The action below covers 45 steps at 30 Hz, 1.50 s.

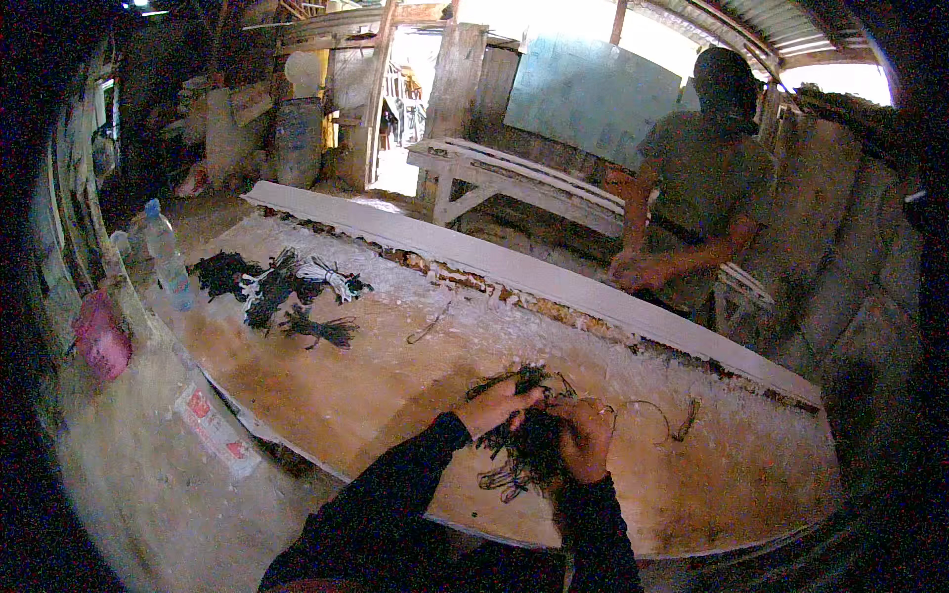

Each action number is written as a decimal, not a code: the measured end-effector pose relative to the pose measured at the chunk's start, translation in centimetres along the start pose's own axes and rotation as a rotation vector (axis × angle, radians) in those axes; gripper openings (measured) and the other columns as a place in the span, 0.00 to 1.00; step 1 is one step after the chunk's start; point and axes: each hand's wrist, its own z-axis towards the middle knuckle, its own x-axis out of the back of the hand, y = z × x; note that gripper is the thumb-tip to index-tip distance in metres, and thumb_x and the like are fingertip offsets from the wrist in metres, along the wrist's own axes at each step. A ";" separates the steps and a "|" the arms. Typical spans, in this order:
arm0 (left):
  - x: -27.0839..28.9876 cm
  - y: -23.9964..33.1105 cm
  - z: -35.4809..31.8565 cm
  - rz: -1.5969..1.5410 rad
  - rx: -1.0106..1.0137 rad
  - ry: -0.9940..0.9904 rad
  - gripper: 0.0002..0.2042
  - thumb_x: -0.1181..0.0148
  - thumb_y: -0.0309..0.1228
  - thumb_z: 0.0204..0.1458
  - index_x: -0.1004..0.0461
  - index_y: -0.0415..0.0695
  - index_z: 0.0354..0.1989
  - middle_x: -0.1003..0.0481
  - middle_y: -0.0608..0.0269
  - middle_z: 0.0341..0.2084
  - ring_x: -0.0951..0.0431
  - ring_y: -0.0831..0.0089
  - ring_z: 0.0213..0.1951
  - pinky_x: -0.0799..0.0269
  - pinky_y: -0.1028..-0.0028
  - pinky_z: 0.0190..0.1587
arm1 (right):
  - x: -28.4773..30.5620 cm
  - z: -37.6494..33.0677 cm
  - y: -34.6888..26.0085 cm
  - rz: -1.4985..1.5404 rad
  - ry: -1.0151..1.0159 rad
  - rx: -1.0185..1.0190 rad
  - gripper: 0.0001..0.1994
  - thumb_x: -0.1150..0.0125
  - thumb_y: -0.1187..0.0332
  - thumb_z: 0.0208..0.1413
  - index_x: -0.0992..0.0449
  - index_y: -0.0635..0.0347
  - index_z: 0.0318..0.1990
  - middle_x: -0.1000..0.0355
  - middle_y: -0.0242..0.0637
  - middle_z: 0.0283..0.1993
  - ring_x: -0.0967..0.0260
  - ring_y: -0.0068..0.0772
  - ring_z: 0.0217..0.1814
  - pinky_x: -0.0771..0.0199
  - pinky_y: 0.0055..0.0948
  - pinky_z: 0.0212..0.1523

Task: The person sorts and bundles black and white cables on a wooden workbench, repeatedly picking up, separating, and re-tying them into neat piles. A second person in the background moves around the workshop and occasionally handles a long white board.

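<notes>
A bundle of dark cords (524,457) with looped ends hangs between my hands over the near part of the wooden table (395,385). My left hand (496,407) is closed round its upper part, thumb pointing right. Against its right side my right hand (585,433) is closed, with its fingertips pinched near my left thumb. Whether those fingertips hold a strand of the bundle or a separate cord is hidden. Right of my right hand a thin loose cord (682,423) curls on the tabletop. Several bunches of black and white cords (282,287) lie at the table's far left.
A raised white board (474,259) runs along the table's far edge. A plastic bottle (166,255) stands at the left end. On the floor lie a pink bag (101,336) and a printed wrapper (217,430). Beyond the table stands another person (707,178) near a wooden bench (524,188).
</notes>
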 end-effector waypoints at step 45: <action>2.3 0.5 0.0 -0.940 -0.014 0.190 0.08 0.49 0.36 0.53 0.35 0.46 0.36 0.36 0.70 0.23 0.35 0.79 0.21 0.34 0.75 0.29 | 1.5 -0.5 3.8 -0.028 -0.017 -0.526 0.06 0.37 0.72 0.41 0.29 0.59 0.24 0.31 0.33 0.26 0.34 0.28 0.27 0.34 0.25 0.32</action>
